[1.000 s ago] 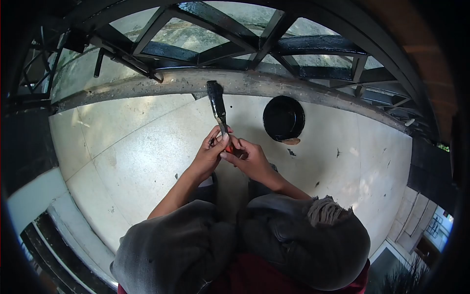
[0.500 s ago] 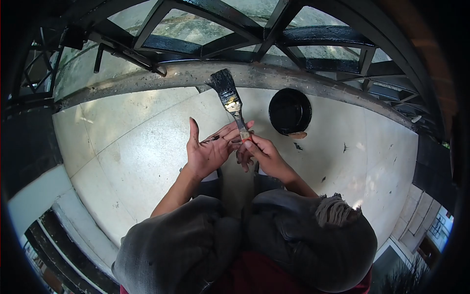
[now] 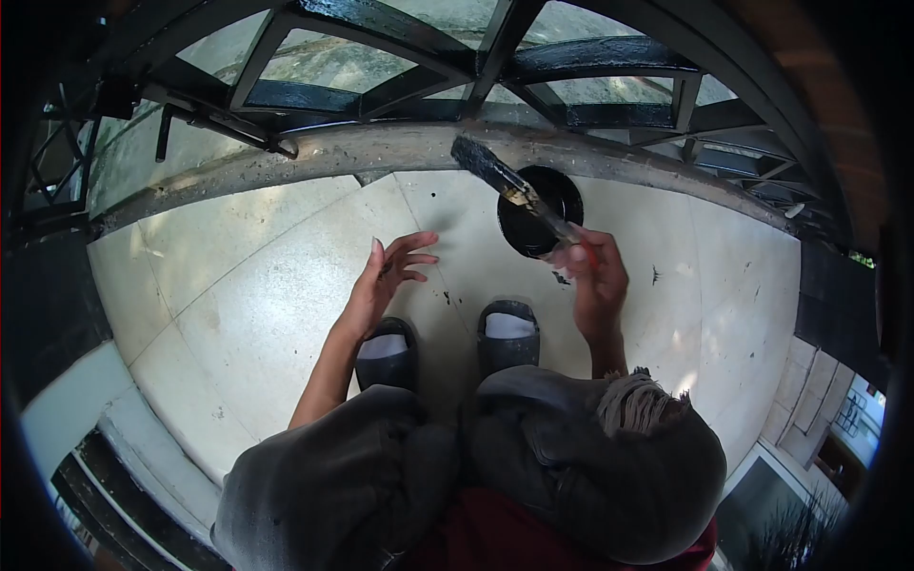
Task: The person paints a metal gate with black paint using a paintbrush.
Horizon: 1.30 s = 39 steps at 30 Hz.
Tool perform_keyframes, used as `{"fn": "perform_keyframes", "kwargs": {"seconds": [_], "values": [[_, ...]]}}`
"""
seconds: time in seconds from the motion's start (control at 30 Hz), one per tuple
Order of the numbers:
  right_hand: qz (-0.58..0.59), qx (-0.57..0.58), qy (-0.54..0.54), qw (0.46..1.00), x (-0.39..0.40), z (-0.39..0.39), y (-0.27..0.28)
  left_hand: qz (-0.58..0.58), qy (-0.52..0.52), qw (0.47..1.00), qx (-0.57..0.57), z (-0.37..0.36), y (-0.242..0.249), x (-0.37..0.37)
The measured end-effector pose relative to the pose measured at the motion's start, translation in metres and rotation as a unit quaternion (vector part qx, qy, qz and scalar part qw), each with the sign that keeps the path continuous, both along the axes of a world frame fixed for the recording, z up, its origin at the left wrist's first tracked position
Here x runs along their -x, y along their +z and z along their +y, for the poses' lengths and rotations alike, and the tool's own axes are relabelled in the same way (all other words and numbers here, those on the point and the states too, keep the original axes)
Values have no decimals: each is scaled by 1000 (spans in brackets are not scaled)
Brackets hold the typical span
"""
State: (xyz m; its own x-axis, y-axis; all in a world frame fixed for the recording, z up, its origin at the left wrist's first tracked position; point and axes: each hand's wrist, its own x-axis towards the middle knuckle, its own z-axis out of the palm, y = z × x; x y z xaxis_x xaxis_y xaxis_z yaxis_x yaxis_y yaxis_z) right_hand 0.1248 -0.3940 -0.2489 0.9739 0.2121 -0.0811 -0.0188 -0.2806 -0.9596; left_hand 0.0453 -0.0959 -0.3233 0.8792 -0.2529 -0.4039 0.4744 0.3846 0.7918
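Note:
My right hand (image 3: 598,276) grips the reddish handle of a paintbrush (image 3: 519,192). Black paint coats its bristles, which point up and to the left. Below the brush, partly covered by it, a round black paint container (image 3: 562,188) sits on the tiled floor. My left hand (image 3: 383,276) hangs over the tiles with fingers apart and nothing in it; a dark smear marks it. Beyond both hands stands a metal gate (image 3: 609,62) of crossing bars, with glossy black paint on several of them.
A rough concrete sill (image 3: 381,152) runs under the gate. Black paint spots (image 3: 657,274) dot the pale floor tiles (image 3: 257,276). My feet in dark slippers (image 3: 509,328) rest between the hands. A dark latch bar (image 3: 214,124) juts from the gate at left.
My hands have separated. The right one has carried the paintbrush to the right, over the container, and tilted it further left. My left hand has drawn away from the brush with its fingers curling slightly.

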Motion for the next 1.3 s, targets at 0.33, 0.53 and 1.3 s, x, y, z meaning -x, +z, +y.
{"fn": "perform_keyframes", "kwargs": {"seconds": [0.33,0.53,1.3], "values": [[-189,211,-51,958,-50,-34,29,-173,-37,763,-622,-10,-59,23],[-200,271,5,941,-65,-27,18,-186,-42,719,-668,-11,-70,20],[-180,195,-102,959,-71,-40,22,-195,-44,707,-678,-11,-72,20]]}}
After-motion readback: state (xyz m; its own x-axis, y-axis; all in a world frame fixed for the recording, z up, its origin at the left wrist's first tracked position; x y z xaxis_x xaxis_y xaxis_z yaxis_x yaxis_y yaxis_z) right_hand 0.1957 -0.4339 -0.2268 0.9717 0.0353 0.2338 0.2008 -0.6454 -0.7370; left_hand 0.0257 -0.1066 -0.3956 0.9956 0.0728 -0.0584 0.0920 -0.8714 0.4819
